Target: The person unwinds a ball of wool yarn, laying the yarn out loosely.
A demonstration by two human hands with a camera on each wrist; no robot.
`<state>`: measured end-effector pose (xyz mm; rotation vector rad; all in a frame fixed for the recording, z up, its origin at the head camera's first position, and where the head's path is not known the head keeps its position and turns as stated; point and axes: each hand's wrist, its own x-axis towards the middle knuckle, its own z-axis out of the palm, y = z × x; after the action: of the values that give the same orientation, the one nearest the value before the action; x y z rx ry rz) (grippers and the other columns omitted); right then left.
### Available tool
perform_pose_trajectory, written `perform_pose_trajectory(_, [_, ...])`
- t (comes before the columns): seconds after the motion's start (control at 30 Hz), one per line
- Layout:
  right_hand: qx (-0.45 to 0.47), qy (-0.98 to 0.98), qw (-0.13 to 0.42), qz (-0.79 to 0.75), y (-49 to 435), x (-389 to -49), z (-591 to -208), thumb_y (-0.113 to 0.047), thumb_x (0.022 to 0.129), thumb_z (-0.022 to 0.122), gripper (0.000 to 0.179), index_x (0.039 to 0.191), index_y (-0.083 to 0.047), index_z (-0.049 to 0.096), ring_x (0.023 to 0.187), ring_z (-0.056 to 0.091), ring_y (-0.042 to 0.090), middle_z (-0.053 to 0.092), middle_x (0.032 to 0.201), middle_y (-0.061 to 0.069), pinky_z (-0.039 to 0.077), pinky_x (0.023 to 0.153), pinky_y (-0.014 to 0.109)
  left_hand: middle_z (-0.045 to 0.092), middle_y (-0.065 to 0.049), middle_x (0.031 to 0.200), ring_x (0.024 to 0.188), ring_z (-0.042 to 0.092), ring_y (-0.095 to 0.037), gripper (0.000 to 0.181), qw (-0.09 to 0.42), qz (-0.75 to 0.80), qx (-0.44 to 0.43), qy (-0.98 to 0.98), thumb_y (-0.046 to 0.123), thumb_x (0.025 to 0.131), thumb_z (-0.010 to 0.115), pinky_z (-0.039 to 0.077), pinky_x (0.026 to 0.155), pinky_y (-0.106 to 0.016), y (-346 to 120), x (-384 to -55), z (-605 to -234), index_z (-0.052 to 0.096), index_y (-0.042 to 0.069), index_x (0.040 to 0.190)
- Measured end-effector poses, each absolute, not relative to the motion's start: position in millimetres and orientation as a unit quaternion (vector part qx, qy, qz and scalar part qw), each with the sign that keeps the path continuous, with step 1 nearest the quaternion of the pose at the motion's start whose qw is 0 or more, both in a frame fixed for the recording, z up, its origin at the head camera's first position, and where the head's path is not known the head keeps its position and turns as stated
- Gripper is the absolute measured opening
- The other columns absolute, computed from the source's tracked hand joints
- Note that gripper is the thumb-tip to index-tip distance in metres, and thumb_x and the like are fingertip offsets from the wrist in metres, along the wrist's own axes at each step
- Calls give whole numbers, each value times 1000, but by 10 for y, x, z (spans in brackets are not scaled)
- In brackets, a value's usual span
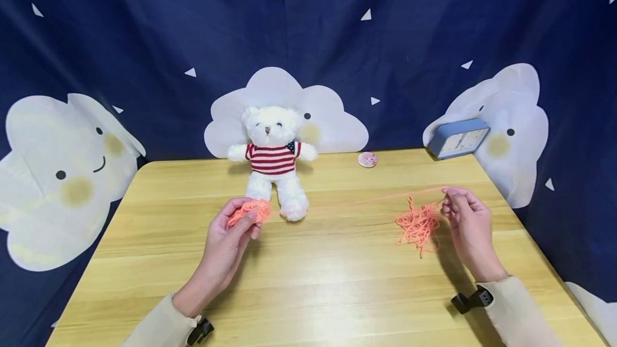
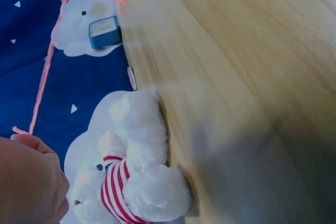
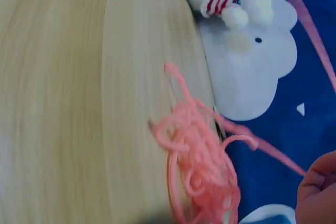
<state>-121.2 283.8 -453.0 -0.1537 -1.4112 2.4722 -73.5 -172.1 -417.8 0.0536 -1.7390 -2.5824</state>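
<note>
Yarn bundle (image 1: 258, 209): L hand (image 1: 229, 241) grips | strand (image 2: 43, 83): R hand (image 1: 468, 224) pinches | clock (image 1: 460, 138) nos. illegible

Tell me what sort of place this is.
Possibly a child's room or play corner, though it could be staged: a dark-blue cloud-print backdrop hangs behind a wooden table with a white teddy bear on it.

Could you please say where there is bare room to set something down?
The table is bare between the left sleeve and right sleeve, and between the bear and its left edge. It's crowded around the right hand and loose yarn.
</note>
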Motion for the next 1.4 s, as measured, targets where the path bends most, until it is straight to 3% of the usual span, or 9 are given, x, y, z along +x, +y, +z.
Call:
perform_pose_trajectory(0.47, [-124, -493, 88, 857, 3263, -1301, -4711, -2, 111, 60, 24, 96, 0, 78, 69, 63, 11, 68, 81, 4, 57, 60, 20, 63, -11, 110, 81, 61, -15, 18, 50, -842, 15, -538, -5, 108, 62, 56, 67, -21, -1763, -711, -4173, 61, -3, 126])
perform_pose_trajectory(0.7, [-110, -659, -50, 742, 3471, -1323, -4754, -10, 113, 59, 22, 103, -8, 79, 77, 66, 6, 73, 91, -2, 59, 68, 18, 62, -11, 111, 82, 60, -16, 18, 61, -843, 21, -534, -7, 108, 60, 56, 68, -21, -1724, -729, -4178, 61, -3, 124])
perform_pose_trajectory(0.87, [-75, -755, -113, 641, 3424, -1320, -4792, -14, 115, 57, 25, 119, 6, 71, 85, 65, 5, 72, 97, -7, 59, 75, 19, 62, -12, 112, 82, 60, -16, 17, 39, -835, 34, -547, -6, 107, 61, 56, 68, -22, -1700, -741, -4171, 60, -3, 124])
perform_pose_trajectory(0.97, [-62, -787, -108, 604, 3315, -1290, -4808, -15, 115, 56, 36, 132, 16, 61, 89, 64, 4, 70, 103, -7, 59, 78, 21, 61, -13, 113, 83, 60, -16, 17, 25, -833, 42, -551, -6, 107, 61, 56, 69, -22, -1686, -746, -4168, 59, -3, 124])
perform_pose_trajectory(1.03, [-57, -804, -95, 584, 3226, -1260, -4794, -16, 115, 55, 43, 139, 19, 55, 90, 63, 5, 71, 110, 1, 58, 78, 22, 61, -13, 114, 84, 60, -16, 18, 18, -831, 44, -554, -6, 107, 61, 56, 69, -22, -1676, -747, -4164, 59, -3, 124])
perform_pose_trajectory(1.17, [-43, -846, -30, 530, 3022, -1197, -4700, -15, 113, 58, 42, 146, 12, 57, 91, 59, 8, 61, 138, 21, 56, 72, 24, 61, -14, 113, 84, 60, -16, 18, 13, -830, 36, -556, -5, 107, 63, 56, 69, -22, -1657, -752, -4156, 59, -3, 125])
perform_pose_trajectory(1.23, [-36, -860, 17, 509, 2904, -1184, -4640, -13, 111, 60, 39, 144, 8, 62, 90, 56, 8, 55, 149, 23, 53, 69, 23, 61, -14, 112, 83, 61, -16, 19, 12, -830, 31, -557, -4, 107, 64, 56, 69, -22, -1649, -755, -4149, 59, -4, 126])
perform_pose_trajectory(1.3, [-36, -858, 57, 509, 2762, -1176, -4572, -11, 109, 62, 35, 140, 4, 68, 83, 54, 9, 58, 148, 17, 49, 62, 22, 62, -14, 111, 82, 61, -16, 19, 11, -830, 26, -557, -4, 107, 64, 56, 69, -22, -1643, -755, -4143, 59, -4, 126])
perform_pose_trajectory(1.4, [-30, -825, 72, 559, 2530, -1182, -4473, -10, 109, 62, 32, 138, 1, 71, 72, 51, 10, 68, 116, 8, 46, 55, 23, 62, -13, 111, 82, 61, -15, 20, 7, -829, 19, -559, -3, 107, 64, 57, 69, -22, -1639, -754, -4131, 59, -4, 127])
